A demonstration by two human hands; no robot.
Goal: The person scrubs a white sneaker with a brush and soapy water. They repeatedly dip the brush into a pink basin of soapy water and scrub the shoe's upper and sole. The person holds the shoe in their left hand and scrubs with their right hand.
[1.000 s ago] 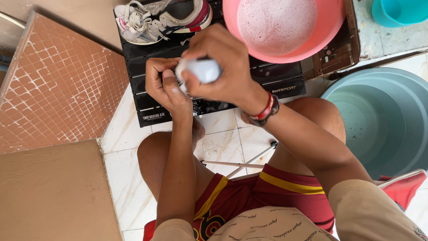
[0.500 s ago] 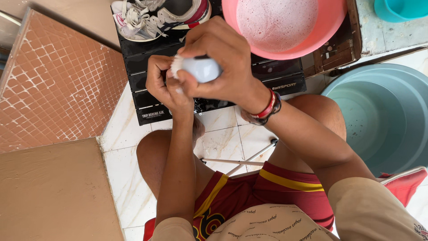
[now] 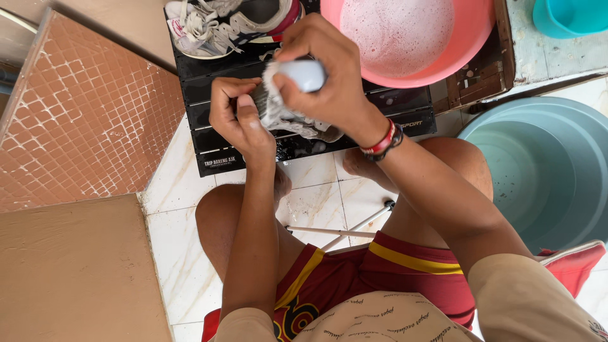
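My left hand (image 3: 235, 119) grips a wet grey and white shoe (image 3: 288, 119) from its left side, over the black slatted table (image 3: 386, 104). My right hand (image 3: 329, 76) is closed around a brush with a pale blue-white handle (image 3: 305, 73), pressed on top of that shoe. A second grey and white sneaker (image 3: 231, 22) with red trim lies on the far part of the table, apart from both hands.
A pink basin (image 3: 472, 38) of soapy water stands on the table's far right. A large teal tub (image 3: 557, 171) sits on the floor to the right, with a small teal container (image 3: 570, 16) beyond it. A brown tiled block (image 3: 82, 114) is at left. Thin metal stool legs (image 3: 345, 229) cross between my knees.
My right hand with the brush has slid a little up and to the right over the held shoe. The left hand keeps its grip in nearly the same place.
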